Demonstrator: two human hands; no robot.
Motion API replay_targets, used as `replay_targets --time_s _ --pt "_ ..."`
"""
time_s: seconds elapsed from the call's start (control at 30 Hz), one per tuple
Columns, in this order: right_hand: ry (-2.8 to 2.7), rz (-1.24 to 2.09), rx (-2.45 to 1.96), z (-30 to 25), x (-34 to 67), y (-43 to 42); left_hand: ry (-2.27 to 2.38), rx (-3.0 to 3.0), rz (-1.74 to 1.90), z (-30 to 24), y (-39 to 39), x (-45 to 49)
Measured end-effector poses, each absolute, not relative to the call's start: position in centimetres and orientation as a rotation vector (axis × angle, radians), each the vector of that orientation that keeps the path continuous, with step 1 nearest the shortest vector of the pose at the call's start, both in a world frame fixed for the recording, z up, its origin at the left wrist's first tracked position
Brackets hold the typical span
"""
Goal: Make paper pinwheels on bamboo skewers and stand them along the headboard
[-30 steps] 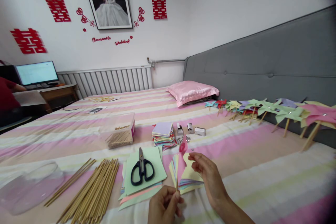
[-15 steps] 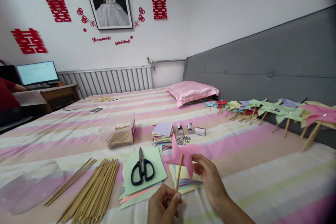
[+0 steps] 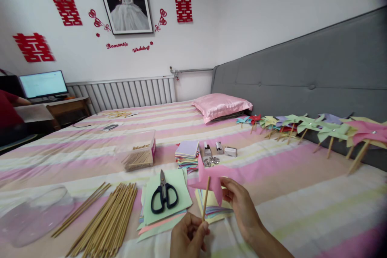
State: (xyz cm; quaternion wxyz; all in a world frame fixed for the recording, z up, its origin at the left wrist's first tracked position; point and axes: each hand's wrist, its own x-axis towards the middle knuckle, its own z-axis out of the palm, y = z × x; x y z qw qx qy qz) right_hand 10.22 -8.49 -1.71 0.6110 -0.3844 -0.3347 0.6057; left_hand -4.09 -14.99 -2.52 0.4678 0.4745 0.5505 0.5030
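A pink paper pinwheel (image 3: 213,177) is held up in front of me, its wooden stick (image 3: 206,199) running down from its back. My left hand (image 3: 190,234) is closed round the lower end of that stick. With thumb and fingers, my right hand (image 3: 240,201) pinches the right side of the pink paper. Behind the pinwheel lies a stack of coloured paper (image 3: 222,209), partly hidden. Dark-handled scissors (image 3: 164,194) rest on green paper sheets (image 3: 181,187) left of my hands.
Wooden sticks (image 3: 107,219) lie at the left beside a clear plastic container (image 3: 36,213). A box of thin sticks (image 3: 140,153), small paper squares (image 3: 186,151) and metal pins (image 3: 211,161) stand farther back. Several pinwheels (image 3: 332,129) line the grey headboard (image 3: 302,64). A person in a red sleeve (image 3: 9,100) is at the far left.
Almost nothing differs. The pink pinwheel and its stick have turned very slightly, and both hands keep their hold.
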Motion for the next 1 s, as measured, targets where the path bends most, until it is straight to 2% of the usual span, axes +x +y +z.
replay_targets --time_s 0.73,1.0 --pt "-0.851 1.316 -1.003 -1.33 10.31 -8.53 1.333 1.182 1.168 -2.55 -15.05 -4.06" --pt "-0.918 1.330 -0.863 -0.72 10.31 -9.03 1.316 1.213 1.136 -2.78 -14.99 -4.03"
